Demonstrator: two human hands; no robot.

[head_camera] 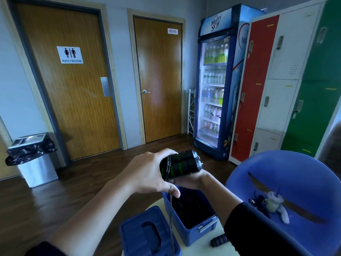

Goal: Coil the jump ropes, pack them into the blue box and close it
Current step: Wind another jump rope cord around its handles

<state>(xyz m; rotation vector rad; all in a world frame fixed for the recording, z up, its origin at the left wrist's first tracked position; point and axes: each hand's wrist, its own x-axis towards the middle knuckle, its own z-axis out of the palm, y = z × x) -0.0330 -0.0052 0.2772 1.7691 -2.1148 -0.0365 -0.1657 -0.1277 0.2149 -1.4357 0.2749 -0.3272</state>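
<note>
Left fingers (159,153) half-hidden behind rope handles (182,164)

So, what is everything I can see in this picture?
blue plastic box: one, blue, open
blue lid with black handle: one, left of the box
black green-striped jump-rope handles: two, black, held above the box
thin black rope: one, hanging from the handles
black ribbed handle: one, right of box
blue plastic chair: one, right
glass-door drinks fridge: one, blue, back wall
metal lockers: red, white, green, right
wooden doors: two, brown
steel bin: one, black-bagged, left
left hand: grips the handles
right hand: holds them underneath
</note>
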